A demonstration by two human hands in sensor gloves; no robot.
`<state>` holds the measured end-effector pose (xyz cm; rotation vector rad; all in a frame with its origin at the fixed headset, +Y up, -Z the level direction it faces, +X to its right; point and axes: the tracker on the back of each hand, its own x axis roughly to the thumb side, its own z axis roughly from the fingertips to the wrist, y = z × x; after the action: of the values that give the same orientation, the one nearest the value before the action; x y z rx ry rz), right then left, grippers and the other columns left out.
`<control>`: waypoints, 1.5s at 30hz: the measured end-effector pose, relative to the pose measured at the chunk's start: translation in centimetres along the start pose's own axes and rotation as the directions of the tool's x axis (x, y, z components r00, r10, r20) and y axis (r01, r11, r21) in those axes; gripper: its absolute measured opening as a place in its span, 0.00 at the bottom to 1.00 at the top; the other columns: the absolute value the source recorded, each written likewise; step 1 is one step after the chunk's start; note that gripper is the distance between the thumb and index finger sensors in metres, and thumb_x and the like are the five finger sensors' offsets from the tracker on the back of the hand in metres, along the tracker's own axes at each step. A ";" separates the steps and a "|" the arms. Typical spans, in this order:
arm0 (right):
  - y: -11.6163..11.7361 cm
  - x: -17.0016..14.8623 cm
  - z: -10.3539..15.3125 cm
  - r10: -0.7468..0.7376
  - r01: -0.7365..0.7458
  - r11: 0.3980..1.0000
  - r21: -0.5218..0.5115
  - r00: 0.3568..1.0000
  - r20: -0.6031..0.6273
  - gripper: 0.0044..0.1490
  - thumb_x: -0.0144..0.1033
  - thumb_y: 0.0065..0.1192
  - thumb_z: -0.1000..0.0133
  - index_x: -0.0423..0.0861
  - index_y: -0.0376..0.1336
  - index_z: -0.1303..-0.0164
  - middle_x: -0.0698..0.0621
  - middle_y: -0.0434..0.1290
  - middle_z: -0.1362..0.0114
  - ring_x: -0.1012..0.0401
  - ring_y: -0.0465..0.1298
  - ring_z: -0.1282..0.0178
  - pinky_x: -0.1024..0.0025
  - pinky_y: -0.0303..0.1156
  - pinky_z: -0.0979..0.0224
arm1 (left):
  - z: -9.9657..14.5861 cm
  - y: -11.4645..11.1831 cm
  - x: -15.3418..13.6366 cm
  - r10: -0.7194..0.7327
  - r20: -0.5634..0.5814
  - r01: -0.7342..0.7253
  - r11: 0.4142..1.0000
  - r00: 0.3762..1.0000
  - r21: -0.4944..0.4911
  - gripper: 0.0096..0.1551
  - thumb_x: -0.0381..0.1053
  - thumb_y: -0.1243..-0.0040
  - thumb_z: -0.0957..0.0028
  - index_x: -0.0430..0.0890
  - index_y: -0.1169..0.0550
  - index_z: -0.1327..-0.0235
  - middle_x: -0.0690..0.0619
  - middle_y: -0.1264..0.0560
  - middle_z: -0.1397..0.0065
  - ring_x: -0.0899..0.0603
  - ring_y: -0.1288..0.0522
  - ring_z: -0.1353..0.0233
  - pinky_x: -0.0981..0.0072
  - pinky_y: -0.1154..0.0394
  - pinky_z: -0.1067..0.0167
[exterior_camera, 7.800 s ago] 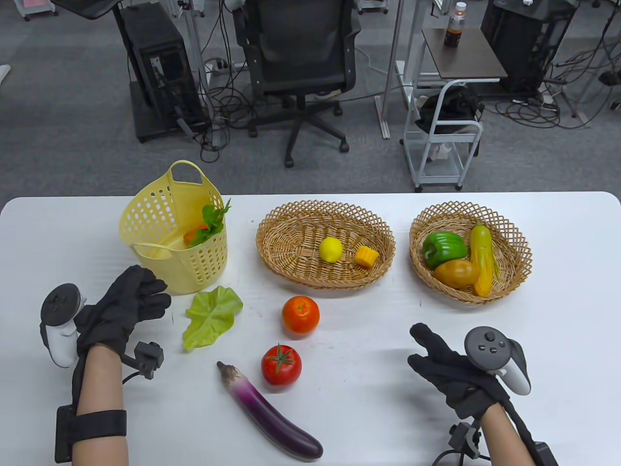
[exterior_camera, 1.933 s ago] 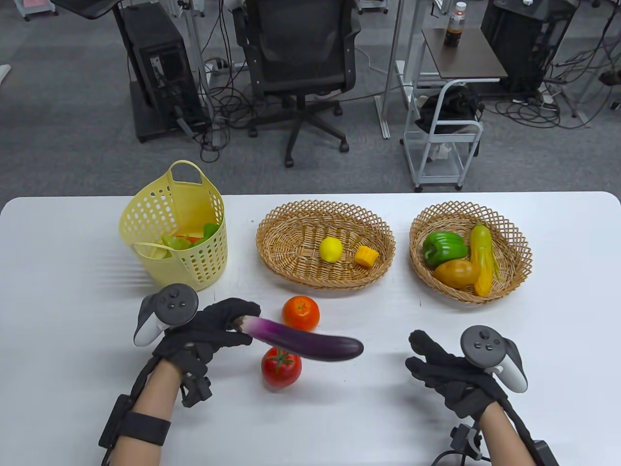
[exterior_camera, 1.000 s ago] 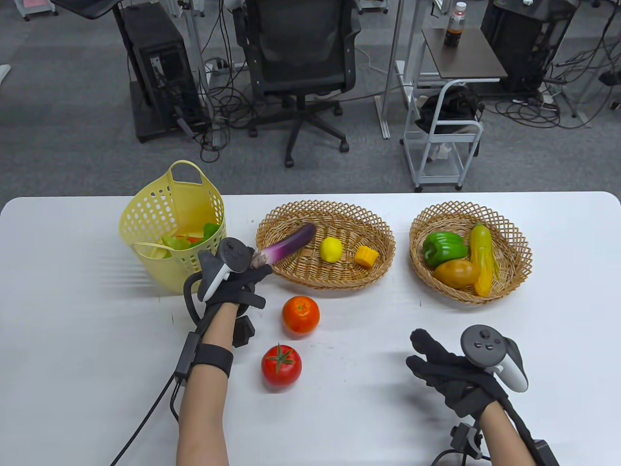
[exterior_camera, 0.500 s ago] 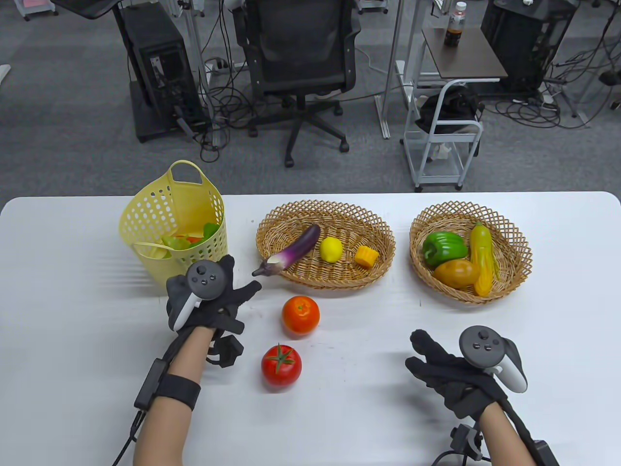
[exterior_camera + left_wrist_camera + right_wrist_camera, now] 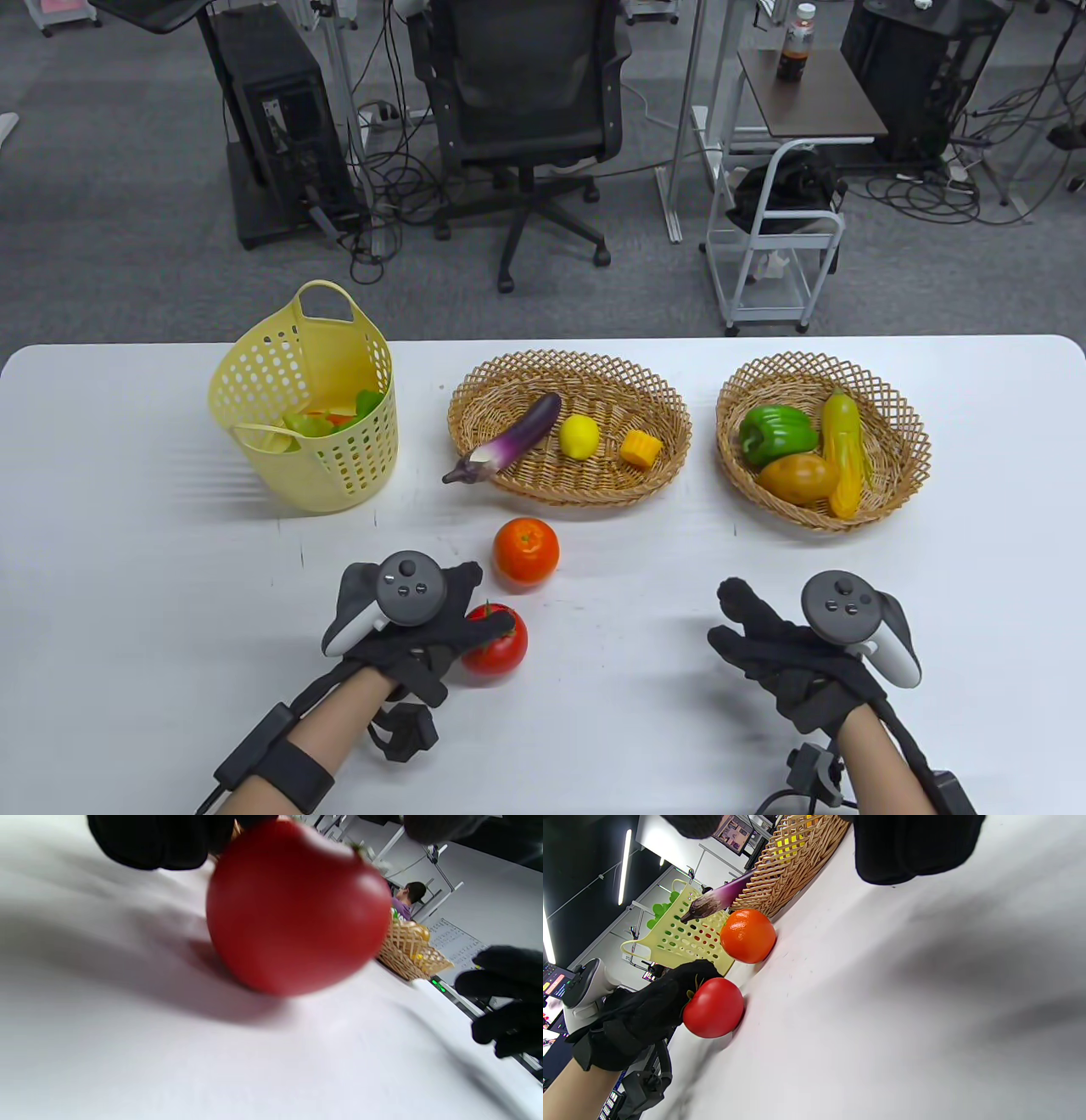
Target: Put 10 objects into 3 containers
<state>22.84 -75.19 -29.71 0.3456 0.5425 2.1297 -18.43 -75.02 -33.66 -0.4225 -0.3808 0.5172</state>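
A red tomato (image 5: 501, 649) rests on the white table (image 5: 127, 526) at the front. My left hand (image 5: 485, 604) is over it: its fingers (image 5: 488, 630) lie across the tomato's top and the thumb stands apart. The tomato fills the left wrist view (image 5: 297, 908) and also shows in the right wrist view (image 5: 715, 1007). An orange (image 5: 526, 550) sits just behind it. A purple eggplant (image 5: 509, 437) lies in the middle wicker basket (image 5: 662, 399), its stem over the rim. My right hand (image 5: 725, 607) rests open and empty at the front right.
A yellow plastic basket (image 5: 339, 458) with green leaves stands at the back left. The middle basket also holds a lemon (image 5: 579, 436) and a corn piece (image 5: 640, 448). The right wicker basket (image 5: 904, 416) holds a green pepper, a potato and a corn cob.
My left hand carried the eggplant to the middle basket, let it go there, then drew back to the front and came down over the tomato. The right hand has not moved.
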 end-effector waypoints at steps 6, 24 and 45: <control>0.0 0.0 0.0 0.000 0.000 1.000 -0.002 1.000 0.006 0.51 0.54 0.43 0.32 0.35 0.29 0.18 0.28 0.39 0.15 0.34 0.64 0.28 0.43 0.66 0.30 | -0.2 -1.4 0.3 -0.079 0.008 0.079 0.996 0.997 -0.050 0.61 0.75 0.46 0.44 0.35 0.50 0.17 0.29 0.45 0.18 0.27 0.38 0.22 0.37 0.32 0.33; 0.2 0.1 0.0 0.005 -0.005 1.000 0.002 1.000 0.014 0.51 0.54 0.43 0.32 0.35 0.29 0.18 0.28 0.39 0.16 0.34 0.64 0.28 0.43 0.66 0.30 | 0.3 -2.4 1.5 -0.325 0.053 0.321 0.944 0.944 0.079 0.66 0.78 0.42 0.52 0.36 0.49 0.18 0.35 0.37 0.21 0.33 0.30 0.27 0.44 0.27 0.34; -0.2 0.1 0.2 0.002 -0.003 1.000 0.017 1.000 0.007 0.52 0.55 0.42 0.32 0.34 0.28 0.19 0.27 0.38 0.15 0.34 0.64 0.28 0.43 0.66 0.30 | -10.1 8.7 7.0 -0.081 -0.231 0.117 0.983 0.969 0.144 0.65 0.87 0.56 0.46 0.49 0.60 0.13 0.48 0.42 0.13 0.49 0.27 0.22 0.71 0.22 0.32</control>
<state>22.97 -74.99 -29.65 0.3632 0.5565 2.1267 -11.67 -67.29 -44.62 -0.3038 -0.1407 0.3933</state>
